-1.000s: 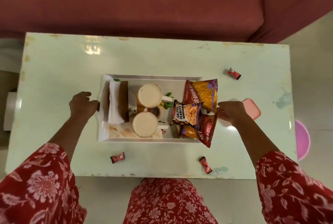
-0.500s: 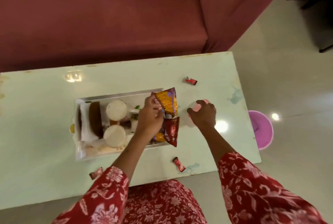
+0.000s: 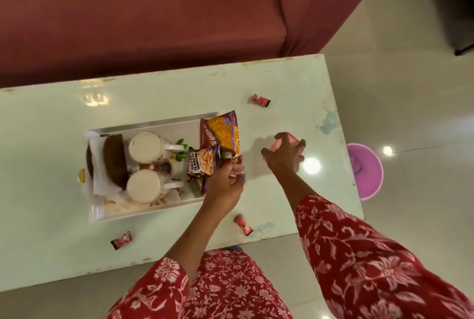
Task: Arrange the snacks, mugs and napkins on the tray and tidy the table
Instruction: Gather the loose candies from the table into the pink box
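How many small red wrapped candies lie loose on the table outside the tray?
3: one candy at the far side beyond the tray, one near the front edge by the left forearm, one front-left. Others may be hidden under the hands.

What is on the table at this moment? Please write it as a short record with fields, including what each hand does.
surface: pale green table
tray: white tray, holds two full mugs, napkins and snack packets
snack packets: peanut packet, yellow bhujia packet
loose candies: three red candies on the table
left hand: left hand grips the snack packets at the tray's right end
right hand: right hand spread over a pink lid, fingers curled around its edges
floor: purple tub beside the table
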